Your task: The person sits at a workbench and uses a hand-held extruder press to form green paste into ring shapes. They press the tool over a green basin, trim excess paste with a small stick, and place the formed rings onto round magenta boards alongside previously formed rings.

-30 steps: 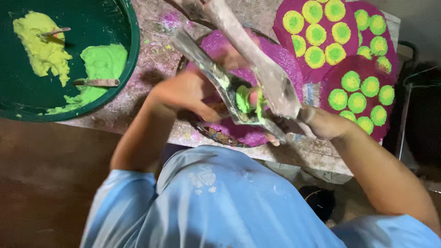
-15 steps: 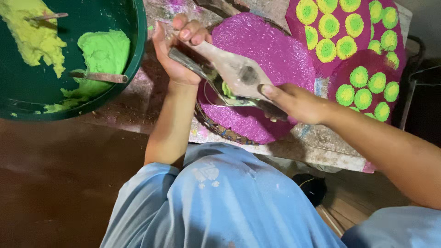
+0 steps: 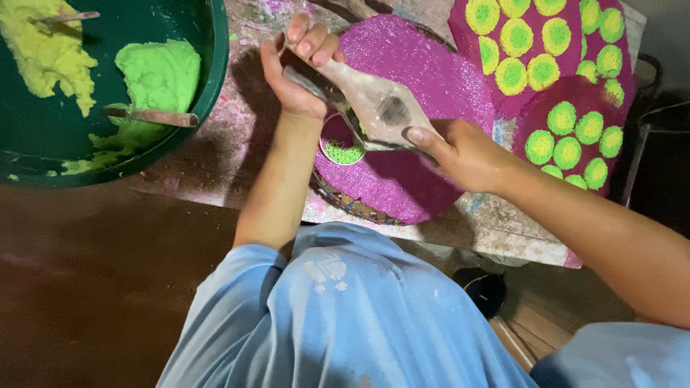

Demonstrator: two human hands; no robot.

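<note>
My left hand (image 3: 298, 68) grips the far end of a flat, diamond-shaped wooden press (image 3: 374, 108), and my right hand (image 3: 460, 154) holds its near end. The press is held level over a round magenta-covered tray (image 3: 424, 79). Under the press sits a small round ring filled with green grains (image 3: 343, 151), resting on the magenta surface. Both hands keep the press just above that ring.
A big dark green basin (image 3: 215, 65) at the left holds yellow paste (image 3: 43, 50) and bright green paste (image 3: 154, 72), with two sticks in it. Two magenta trays (image 3: 575, 93) with several yellow-green discs lie at the right. The worktable edge runs below the trays.
The press has been lifted and swung away from my body over the magenta tray. My left hand went up to its far end, and a green-filled ring now shows beneath it.
</note>
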